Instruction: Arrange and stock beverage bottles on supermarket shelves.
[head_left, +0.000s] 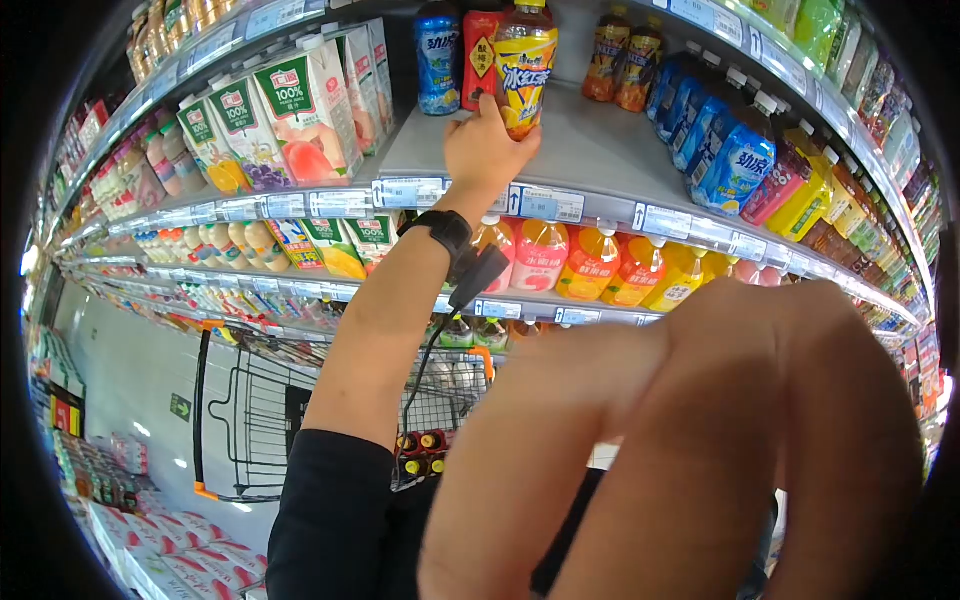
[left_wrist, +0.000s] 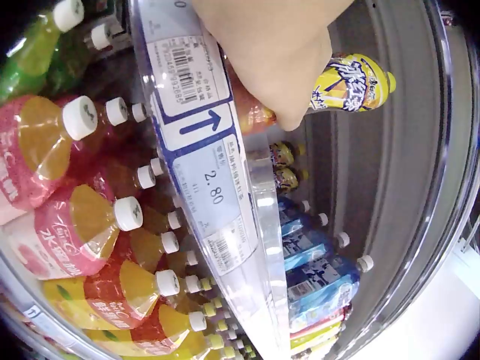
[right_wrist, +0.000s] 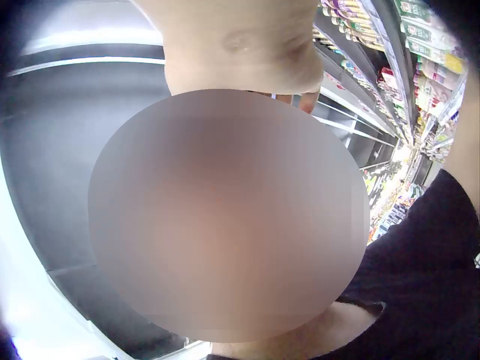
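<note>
My left hand point(head_left: 490, 148) reaches up to the shelf and grips the lower part of a yellow iced tea bottle point(head_left: 525, 65). The bottle stands nearly upright, its base partly behind the fingers. In the left wrist view, the same hand point(left_wrist: 274, 45) covers part of the bottle point(left_wrist: 349, 84). Right beside it are a red sour plum drink point(head_left: 480, 50) and a blue-labelled bottle point(head_left: 438, 60). My right hand point(head_left: 690, 430) looms large and blurred close to the head camera, with bent fingers. Its fingertips are hidden, so I cannot tell whether it holds anything.
Juice cartons point(head_left: 300, 110) line the shelf on the left; blue bottles point(head_left: 735, 165) stand to the right. A price-tag rail point(head_left: 560, 205) edges the shelf above orange and pink drinks point(head_left: 590, 265). Below left is a wire shopping cart point(head_left: 255, 420) with several bottles point(head_left: 425, 455).
</note>
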